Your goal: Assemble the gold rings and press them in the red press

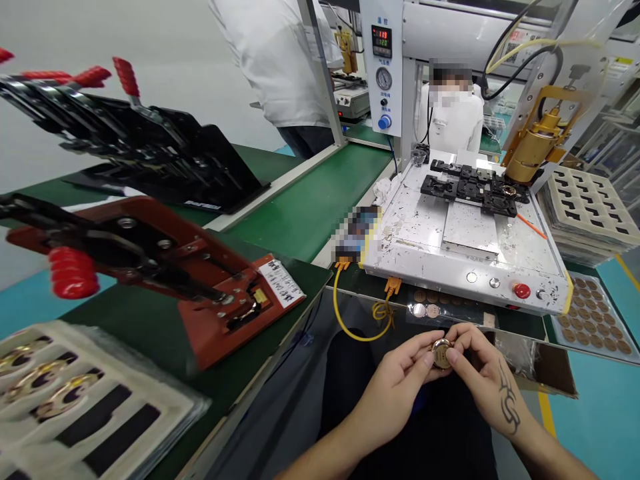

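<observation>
Between my two hands, above my lap, is a small round gold-coloured metal case (442, 354) with a brown disc face bearing small marks. My left hand (407, 367) pinches its left edge between thumb and fingers. On the opposite edge, my right hand (475, 360) grips it, the thumb pressing near the face. The fingers behind the case are partly hidden. Just beyond my hands, at the bench edge, lies a clear sheet with several round brown discs (433, 311).
A white press machine (410, 250) with black fixtures (470, 187) stands ahead. At left are a red-brown toggle clamp (220, 307), black clamps (165, 140) and a tray of gold parts (165, 427). Stacked trays (590, 207) and a disc sheet (593, 317) are right. Two people in white are beyond.
</observation>
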The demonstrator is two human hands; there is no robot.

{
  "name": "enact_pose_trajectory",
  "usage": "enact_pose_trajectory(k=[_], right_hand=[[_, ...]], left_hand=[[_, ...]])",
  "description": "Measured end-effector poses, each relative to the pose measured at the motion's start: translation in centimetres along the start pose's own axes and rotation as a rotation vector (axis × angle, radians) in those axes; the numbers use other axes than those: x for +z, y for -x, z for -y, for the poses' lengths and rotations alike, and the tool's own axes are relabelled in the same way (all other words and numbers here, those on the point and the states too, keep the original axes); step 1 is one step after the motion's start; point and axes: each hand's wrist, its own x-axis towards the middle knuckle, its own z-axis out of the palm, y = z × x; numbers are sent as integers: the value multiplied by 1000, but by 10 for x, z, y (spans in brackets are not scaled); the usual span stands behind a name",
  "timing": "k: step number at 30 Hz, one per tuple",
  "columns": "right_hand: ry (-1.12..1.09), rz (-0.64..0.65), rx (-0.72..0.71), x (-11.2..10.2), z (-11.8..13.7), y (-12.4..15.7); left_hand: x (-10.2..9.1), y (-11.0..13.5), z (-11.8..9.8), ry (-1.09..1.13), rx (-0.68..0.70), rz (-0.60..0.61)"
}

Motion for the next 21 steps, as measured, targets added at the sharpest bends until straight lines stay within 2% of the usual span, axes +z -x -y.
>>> enact_pose_trajectory(k=[10, 17, 21], right_hand=[[35, -42, -27, 4, -10, 4], [237, -55, -146, 5, -20, 3], [288, 76, -250, 1, -21, -4]], left_hand=[[5, 2, 9, -24, 46, -30], [-7, 2, 26, -408, 170, -98], [-14, 1, 15, -544, 216, 1]])
